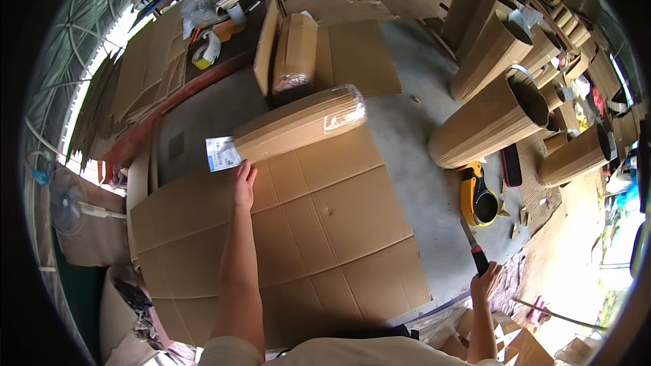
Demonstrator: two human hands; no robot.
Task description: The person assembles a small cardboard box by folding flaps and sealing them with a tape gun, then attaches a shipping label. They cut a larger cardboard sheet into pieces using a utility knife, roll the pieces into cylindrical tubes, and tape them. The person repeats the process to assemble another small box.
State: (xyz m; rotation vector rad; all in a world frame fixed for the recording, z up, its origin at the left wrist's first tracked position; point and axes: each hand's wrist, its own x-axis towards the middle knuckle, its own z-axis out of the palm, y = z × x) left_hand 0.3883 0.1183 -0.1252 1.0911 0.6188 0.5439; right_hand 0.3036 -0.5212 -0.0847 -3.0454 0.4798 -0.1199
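A long cardboard-wrapped package lies across the far edge of a flat, creased cardboard sheet. Clear tape shines at its right end, and a white and blue label sticks out at its left end. My left hand reaches to that left end just below the label, fingers stretched out and not wrapped around anything. At the lower right my right hand grips a knife by its black and red handle, the blade pointing away from me. Beyond the blade lies a yellow tape dispenser.
Upright cardboard tubes stand along the right, beside a dark red-edged phone-like object. Another wrapped package lies at the back. A tape roll sits on the dark side table, far left. A fan stands at left.
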